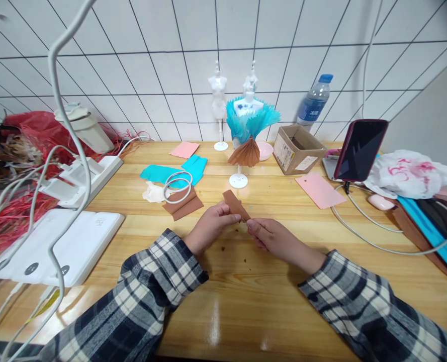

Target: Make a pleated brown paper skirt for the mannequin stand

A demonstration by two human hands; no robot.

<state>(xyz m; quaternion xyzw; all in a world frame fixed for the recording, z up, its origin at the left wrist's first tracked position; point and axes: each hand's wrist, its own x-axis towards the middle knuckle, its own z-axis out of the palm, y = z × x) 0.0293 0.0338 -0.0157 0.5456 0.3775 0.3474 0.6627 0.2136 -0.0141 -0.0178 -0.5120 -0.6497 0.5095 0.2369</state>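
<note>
A narrow strip of brown crepe paper (235,203) slants between my hands above the table. My left hand (213,223) pinches it by the thumb and fingers near its lower end. The fingertips of my right hand (270,236) close on the strip's lower right corner. Behind my hands stands a small white dress-form stand (238,180), dressed in fringed turquoise paper (253,120) and a gathered brown paper piece (248,152). A folded brown paper piece (183,206) lies left of my left hand, with silvery rings (178,187) partly over it.
Turquoise paper (195,168) and pink sheets (320,190) lie around. A bare dress form (218,100), cardboard box (297,150) and water bottle (314,100) stand at the back. A phone (361,151) leans right; a white power bank (57,246) and cables lie left. Brown scraps dot the table.
</note>
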